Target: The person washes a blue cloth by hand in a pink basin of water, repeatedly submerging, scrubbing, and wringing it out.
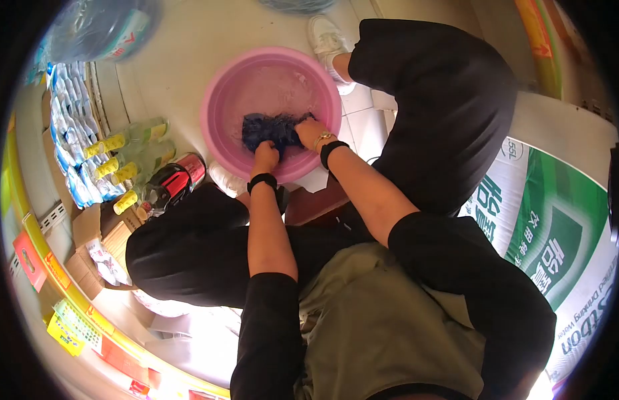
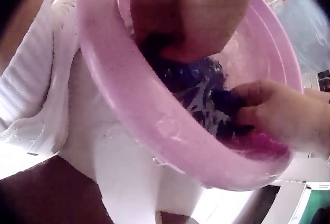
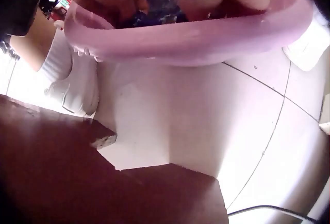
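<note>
While fingers (image 2: 252, 91) of both hands (image 1: 266, 157) (image 1: 311, 132) grip cloth (image 1: 281, 127), basin (image 1: 219, 113) leaves room toward far rim (image 1: 266, 51).

Glossy plastic basin (image 2: 129, 90) & wet-sheen cloth (image 1: 259, 130).
Basin v. smooth; cloth rough-ish, crumpled; trousers (image 1: 436, 87) matt fabric; flr tiles (image 3: 196, 105) smooth, semi-gloss; box (image 1: 88, 225) matt cardbd.

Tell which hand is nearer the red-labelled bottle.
Left. The left hand is in the pink basin, toward the red-labelled bottle; the right hand is farther across the basin.
</note>
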`<action>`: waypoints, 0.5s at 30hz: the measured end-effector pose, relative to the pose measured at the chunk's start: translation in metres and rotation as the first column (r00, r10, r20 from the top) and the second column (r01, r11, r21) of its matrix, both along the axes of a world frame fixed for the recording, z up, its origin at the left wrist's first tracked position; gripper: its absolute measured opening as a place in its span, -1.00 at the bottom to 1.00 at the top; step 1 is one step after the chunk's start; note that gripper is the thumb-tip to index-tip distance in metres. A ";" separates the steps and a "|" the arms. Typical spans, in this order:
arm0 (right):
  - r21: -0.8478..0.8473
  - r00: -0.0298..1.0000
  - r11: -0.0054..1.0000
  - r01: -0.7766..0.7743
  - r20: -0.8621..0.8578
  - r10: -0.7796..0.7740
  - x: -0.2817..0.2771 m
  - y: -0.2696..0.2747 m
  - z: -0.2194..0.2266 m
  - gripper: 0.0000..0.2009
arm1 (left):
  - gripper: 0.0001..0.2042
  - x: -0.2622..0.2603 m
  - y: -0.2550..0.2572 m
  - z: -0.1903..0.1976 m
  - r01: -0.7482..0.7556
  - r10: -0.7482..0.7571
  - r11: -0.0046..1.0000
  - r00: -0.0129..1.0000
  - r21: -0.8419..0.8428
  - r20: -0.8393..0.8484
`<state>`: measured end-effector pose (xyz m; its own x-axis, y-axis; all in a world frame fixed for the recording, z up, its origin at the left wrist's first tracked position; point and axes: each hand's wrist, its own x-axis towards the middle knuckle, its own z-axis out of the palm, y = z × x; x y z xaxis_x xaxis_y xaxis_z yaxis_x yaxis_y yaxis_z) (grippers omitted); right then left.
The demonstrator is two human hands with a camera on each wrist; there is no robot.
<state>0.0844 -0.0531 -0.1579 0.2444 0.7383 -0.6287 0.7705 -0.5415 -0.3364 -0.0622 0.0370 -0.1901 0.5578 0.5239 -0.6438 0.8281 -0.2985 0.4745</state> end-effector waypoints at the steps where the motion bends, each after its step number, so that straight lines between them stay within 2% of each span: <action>1: 0.007 1.000 1.000 -0.001 -0.002 0.001 0.000 0.002 0.002 -0.73 | -0.70 0.004 0.002 0.010 -0.089 0.088 0.994 0.996 0.059 0.012; 2: 0.080 0.994 0.991 0.111 -0.016 -0.110 0.001 0.004 0.004 -0.75 | -0.69 0.009 0.005 0.020 -0.177 0.174 0.977 0.984 0.118 0.032; 3: 0.154 0.975 0.963 0.220 -0.035 -0.218 0.005 0.008 0.008 -0.76 | -0.69 0.013 0.009 0.028 -0.178 0.175 0.976 0.984 0.126 0.040; 4: 0.166 0.976 0.962 0.218 -0.029 -0.216 0.009 0.011 0.012 -0.76 | -0.69 0.016 0.014 0.037 -0.259 0.247 0.944 0.966 0.206 0.081; 5: 0.266 0.956 0.923 0.279 0.010 -0.293 0.011 0.015 0.016 -0.76 | -0.68 0.019 0.020 0.046 -0.337 0.313 0.899 0.941 0.281 0.128; 6: 0.365 0.928 0.870 0.331 0.041 -0.370 0.014 0.019 0.021 -0.76 | -0.68 0.022 0.026 0.059 -0.339 0.312 0.896 0.940 0.287 0.138; 7: 0.376 0.929 0.867 0.327 0.042 -0.368 0.018 0.023 0.031 -0.76 | -0.68 0.023 0.034 0.072 -0.417 0.386 0.845 0.909 0.336 0.157; 8: 0.470 0.887 0.786 0.402 0.013 -0.461 0.022 0.028 0.041 -0.75 | -0.68 0.022 0.039 0.085 -0.490 0.457 0.783 0.871 0.382 0.181; 9: 0.559 0.839 0.687 0.464 -0.028 -0.544 0.027 0.034 0.048 -0.75 | -0.68 0.020 0.044 0.094 -0.497 0.459 0.776 0.867 0.389 0.192; 11: 0.580 0.824 0.669 0.464 -0.004 -0.567 0.034 0.043 0.063 -0.75 | -0.69 0.017 0.051 0.112 -0.686 0.498 0.658 0.706 0.311 0.504; 12: 0.612 0.805 0.630 0.478 -0.018 -0.593 0.037 0.045 0.087 -0.74 | -0.71 0.016 0.054 0.114 -0.747 0.479 0.564 0.644 0.352 0.597; 13: 0.643 0.786 0.589 0.490 -0.033 -0.618 0.038 0.045 0.099 -0.74 | -0.71 0.015 0.055 0.120 -0.754 0.477 0.555 0.634 0.351 0.609; 15: 0.681 0.800 0.576 0.452 -0.023 -0.600 0.036 0.045 0.107 -0.75 | -0.73 0.011 0.059 0.134 -0.743 0.449 0.584 0.630 0.325 0.634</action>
<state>0.1203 -0.0081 -0.0509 0.7776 0.6277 0.0375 0.5046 -0.5874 -0.6328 -0.0509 0.0964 -0.0556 0.1064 0.9917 0.0719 0.6371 -0.1235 0.7609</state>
